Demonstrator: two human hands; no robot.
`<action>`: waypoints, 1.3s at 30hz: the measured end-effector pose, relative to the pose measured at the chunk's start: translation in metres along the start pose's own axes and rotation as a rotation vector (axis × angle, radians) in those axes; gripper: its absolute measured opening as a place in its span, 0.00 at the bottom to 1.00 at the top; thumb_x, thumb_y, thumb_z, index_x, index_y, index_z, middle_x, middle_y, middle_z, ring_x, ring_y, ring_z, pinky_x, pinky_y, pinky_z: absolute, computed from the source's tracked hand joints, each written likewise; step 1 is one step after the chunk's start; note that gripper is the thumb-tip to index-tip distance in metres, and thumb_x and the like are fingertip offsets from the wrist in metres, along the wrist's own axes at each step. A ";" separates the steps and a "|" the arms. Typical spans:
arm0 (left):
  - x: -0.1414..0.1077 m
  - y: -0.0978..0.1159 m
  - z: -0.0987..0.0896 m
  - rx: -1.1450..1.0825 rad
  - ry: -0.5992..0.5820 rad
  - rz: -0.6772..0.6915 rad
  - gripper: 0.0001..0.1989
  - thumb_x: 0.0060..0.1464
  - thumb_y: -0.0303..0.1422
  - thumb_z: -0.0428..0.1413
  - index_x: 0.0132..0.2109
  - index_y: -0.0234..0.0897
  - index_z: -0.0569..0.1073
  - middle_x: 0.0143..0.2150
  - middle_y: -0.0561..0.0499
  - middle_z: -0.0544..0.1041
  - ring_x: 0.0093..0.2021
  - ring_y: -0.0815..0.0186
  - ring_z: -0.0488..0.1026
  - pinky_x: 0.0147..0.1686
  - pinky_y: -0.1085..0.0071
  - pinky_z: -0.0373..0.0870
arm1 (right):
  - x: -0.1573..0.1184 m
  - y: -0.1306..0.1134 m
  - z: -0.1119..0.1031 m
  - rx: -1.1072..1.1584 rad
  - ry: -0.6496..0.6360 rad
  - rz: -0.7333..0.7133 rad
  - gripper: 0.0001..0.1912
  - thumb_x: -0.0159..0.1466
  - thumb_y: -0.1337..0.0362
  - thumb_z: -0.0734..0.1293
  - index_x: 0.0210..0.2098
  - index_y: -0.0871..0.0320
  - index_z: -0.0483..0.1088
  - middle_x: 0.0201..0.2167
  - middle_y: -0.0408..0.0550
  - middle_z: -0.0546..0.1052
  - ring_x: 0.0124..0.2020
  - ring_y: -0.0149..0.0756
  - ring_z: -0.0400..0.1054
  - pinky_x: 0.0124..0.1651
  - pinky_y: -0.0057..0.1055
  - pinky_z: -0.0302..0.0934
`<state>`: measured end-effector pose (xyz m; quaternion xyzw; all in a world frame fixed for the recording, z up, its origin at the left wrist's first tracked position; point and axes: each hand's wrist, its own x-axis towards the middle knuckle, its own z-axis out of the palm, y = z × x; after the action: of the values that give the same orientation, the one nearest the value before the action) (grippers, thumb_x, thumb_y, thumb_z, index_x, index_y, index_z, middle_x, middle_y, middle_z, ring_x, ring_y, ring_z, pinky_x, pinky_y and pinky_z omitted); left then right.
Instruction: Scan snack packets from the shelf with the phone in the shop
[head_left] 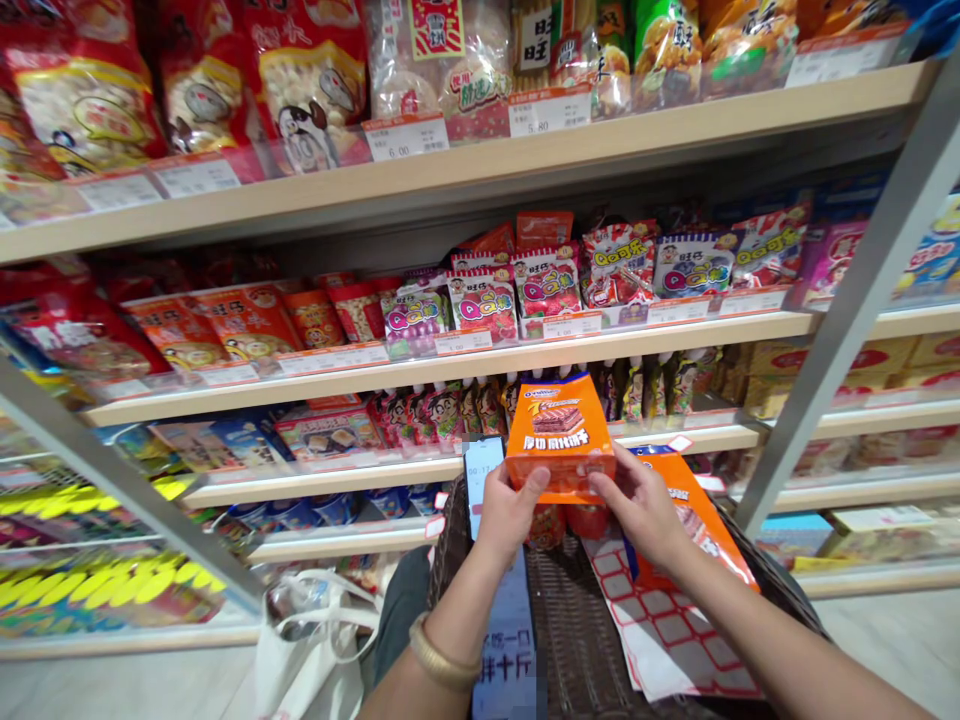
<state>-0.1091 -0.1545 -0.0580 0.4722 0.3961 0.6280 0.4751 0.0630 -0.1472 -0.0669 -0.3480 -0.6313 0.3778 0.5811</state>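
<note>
An orange wafer biscuit packet (561, 425) with a picture of layered wafers is held up above a dark woven basket (559, 610). My left hand (510, 500) grips its lower left corner, thumb on the front. On the lower right corner, the thumb and fingers of my right hand (641, 505) are closed in the same way. A second orange packet (694, 510) lies in the basket behind my right hand and is partly covered by it. A phone with a lit screen (484, 460) stands at the basket's left side, partly hidden by my left hand.
Shelves of snacks fill the view ahead, with QQ candy bags (484, 303) on the middle shelf (480, 365) and larger bags (79, 85) above. Grey metal posts (847, 330) slant at both sides. A white tote bag (311, 650) rests at lower left. Red-and-white patterned paper (667, 640) lies in the basket.
</note>
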 end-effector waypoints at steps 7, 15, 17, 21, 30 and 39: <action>0.004 -0.011 -0.002 -0.101 -0.025 -0.032 0.26 0.52 0.52 0.60 0.44 0.31 0.78 0.40 0.43 0.83 0.45 0.55 0.79 0.46 0.64 0.74 | 0.005 -0.007 -0.002 0.029 -0.007 0.015 0.27 0.63 0.42 0.64 0.53 0.52 0.74 0.48 0.49 0.81 0.51 0.49 0.75 0.53 0.45 0.70; 0.004 -0.011 -0.001 -0.061 -0.017 -0.032 0.29 0.53 0.56 0.56 0.43 0.31 0.78 0.39 0.43 0.83 0.42 0.56 0.80 0.45 0.62 0.75 | 0.006 -0.007 -0.002 0.015 -0.001 0.002 0.26 0.64 0.44 0.64 0.51 0.55 0.76 0.47 0.50 0.81 0.49 0.49 0.75 0.54 0.46 0.69; 0.004 -0.011 -0.001 -0.057 0.000 -0.036 0.31 0.53 0.57 0.55 0.43 0.30 0.78 0.38 0.42 0.83 0.41 0.56 0.80 0.44 0.62 0.75 | 0.006 -0.008 -0.002 0.026 -0.006 -0.004 0.24 0.64 0.45 0.65 0.49 0.55 0.76 0.46 0.50 0.82 0.47 0.49 0.76 0.53 0.45 0.70; 0.005 -0.011 -0.001 -0.058 0.036 -0.048 0.33 0.51 0.60 0.54 0.42 0.30 0.78 0.37 0.42 0.83 0.41 0.54 0.80 0.45 0.61 0.75 | 0.006 -0.009 -0.002 0.051 -0.010 -0.001 0.22 0.64 0.46 0.66 0.48 0.53 0.77 0.45 0.48 0.82 0.46 0.47 0.76 0.52 0.42 0.70; 0.002 -0.005 0.005 -0.147 -0.005 -0.030 0.30 0.51 0.56 0.58 0.42 0.31 0.79 0.41 0.42 0.83 0.43 0.55 0.80 0.49 0.60 0.74 | 0.006 -0.008 -0.002 0.032 0.001 0.018 0.24 0.63 0.43 0.64 0.47 0.53 0.76 0.44 0.48 0.82 0.45 0.45 0.76 0.50 0.40 0.70; 0.003 -0.008 0.003 -0.152 -0.041 -0.019 0.26 0.52 0.49 0.61 0.47 0.30 0.78 0.43 0.43 0.83 0.43 0.55 0.80 0.49 0.61 0.73 | 0.007 -0.007 -0.002 -0.008 -0.007 0.022 0.26 0.63 0.42 0.64 0.49 0.53 0.76 0.47 0.51 0.81 0.48 0.48 0.76 0.51 0.44 0.70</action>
<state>-0.1047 -0.1494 -0.0638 0.4435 0.3420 0.6420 0.5236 0.0645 -0.1443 -0.0578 -0.3561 -0.6309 0.3828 0.5733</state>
